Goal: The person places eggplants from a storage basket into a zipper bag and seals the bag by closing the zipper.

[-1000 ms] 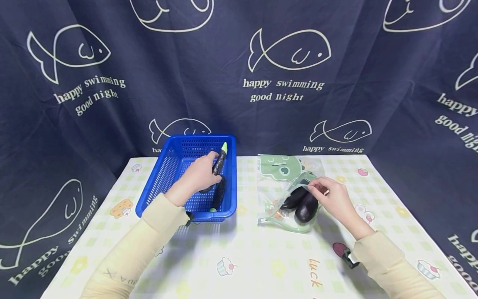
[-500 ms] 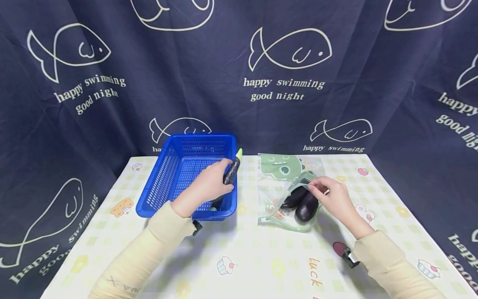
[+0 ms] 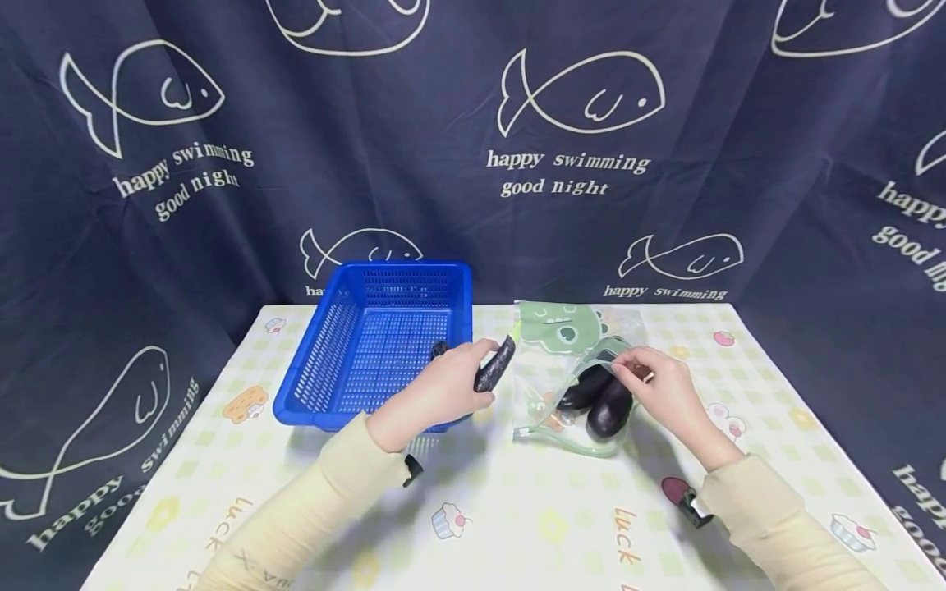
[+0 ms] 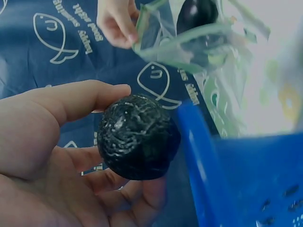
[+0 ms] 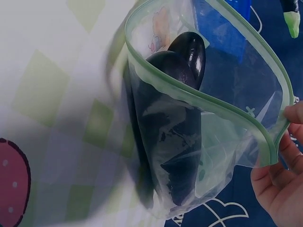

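Observation:
My left hand (image 3: 447,386) grips a long, dark, wrinkled eggplant (image 3: 495,365) with a light green tip, in the air just past the right rim of the blue basket (image 3: 296,386). Its rounded dark end (image 4: 137,137) faces the left wrist camera, between thumb and curled fingers. On the right, my right hand (image 3: 661,390) pinches the green zip edge of a clear plastic zip bag (image 5: 208,101), whose mouth gapes. Inside the bag lie two smooth dark eggplants (image 3: 610,410). Another dark eggplant (image 3: 439,349) is in the basket, mostly hidden behind my left hand.
A table with a checked, printed cloth (image 3: 547,501) carries the basket on the left and the bag on the right, with a gap between them. Behind it hangs a dark blue curtain (image 3: 414,156) with fish drawings.
My left hand has lifted the eggplant out of the basket and carried it right, toward the bag. My right hand keeps its pinch on the bag's edge.

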`<state>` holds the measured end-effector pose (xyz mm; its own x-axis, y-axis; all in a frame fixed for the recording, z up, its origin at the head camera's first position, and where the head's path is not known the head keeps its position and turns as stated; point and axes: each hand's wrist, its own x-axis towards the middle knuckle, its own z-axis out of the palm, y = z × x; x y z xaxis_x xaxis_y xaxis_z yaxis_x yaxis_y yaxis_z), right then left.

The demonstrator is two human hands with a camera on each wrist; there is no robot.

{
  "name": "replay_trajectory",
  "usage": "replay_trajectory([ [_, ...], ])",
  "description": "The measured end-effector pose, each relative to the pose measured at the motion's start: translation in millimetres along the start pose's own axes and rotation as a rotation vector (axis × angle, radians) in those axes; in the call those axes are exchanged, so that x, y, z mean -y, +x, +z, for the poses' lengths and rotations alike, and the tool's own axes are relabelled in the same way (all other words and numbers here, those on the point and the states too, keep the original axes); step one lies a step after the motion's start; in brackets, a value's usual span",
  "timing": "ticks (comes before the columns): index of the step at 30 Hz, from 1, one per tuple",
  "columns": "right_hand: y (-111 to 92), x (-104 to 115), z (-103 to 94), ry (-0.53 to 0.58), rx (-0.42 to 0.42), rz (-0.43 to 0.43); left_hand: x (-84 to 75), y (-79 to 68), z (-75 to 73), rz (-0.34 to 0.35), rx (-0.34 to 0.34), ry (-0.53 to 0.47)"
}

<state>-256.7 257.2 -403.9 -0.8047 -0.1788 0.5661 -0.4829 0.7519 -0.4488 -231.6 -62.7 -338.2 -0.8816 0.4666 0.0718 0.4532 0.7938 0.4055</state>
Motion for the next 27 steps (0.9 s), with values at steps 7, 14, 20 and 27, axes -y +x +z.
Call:
replay_trajectory([
  [7,2,-2,0.6,0.005,-0.005,-0.012,-15.5,-1.8,11.7,0.024,0.028,0.02],
  [14,2,-2,0.6,-0.003,-0.006,-0.004,-28.8,-2.2,29.1,0.068,0.065,0.028],
  [20,1,-1,0.3,0.004,-0.012,-0.008,-33.4,1.0,43.6,0.097,0.069,0.025],
  [27,1,0,-1.0,0.015,-0.008,-0.004,-37.9,6.6,57.8,0.12,0.082,0.016],
])
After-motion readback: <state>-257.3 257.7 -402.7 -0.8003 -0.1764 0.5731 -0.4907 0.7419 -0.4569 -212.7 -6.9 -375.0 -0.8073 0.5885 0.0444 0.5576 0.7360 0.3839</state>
